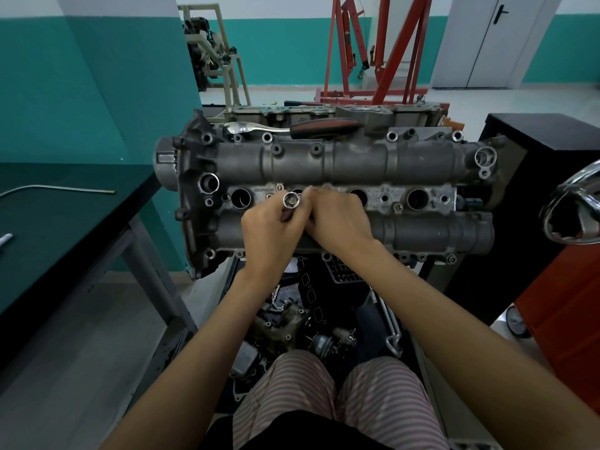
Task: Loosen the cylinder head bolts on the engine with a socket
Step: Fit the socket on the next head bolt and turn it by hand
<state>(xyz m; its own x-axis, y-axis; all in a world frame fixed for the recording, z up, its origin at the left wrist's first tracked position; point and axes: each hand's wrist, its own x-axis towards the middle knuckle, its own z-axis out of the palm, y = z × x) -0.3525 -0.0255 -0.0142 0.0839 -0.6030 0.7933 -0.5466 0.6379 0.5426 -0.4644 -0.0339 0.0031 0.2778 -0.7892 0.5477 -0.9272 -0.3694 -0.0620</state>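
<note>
We hold the socket [291, 200] in our left hand [271, 233] fingers, open end up, our right hand [337, 222] touching it, the ratchet [292, 127] far behind the engine [357, 164].

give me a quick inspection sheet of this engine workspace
surface: dark bench at left with a thin metal rod
job's things: socket held over the engine; ratchet lying on the engine's far side
clutter: loose engine parts on the floor below
grippers: left hand grips the socket; right hand beside it, grasp unclear
cables: nothing seen
surroundings: red engine hoist, door, teal wall
</note>
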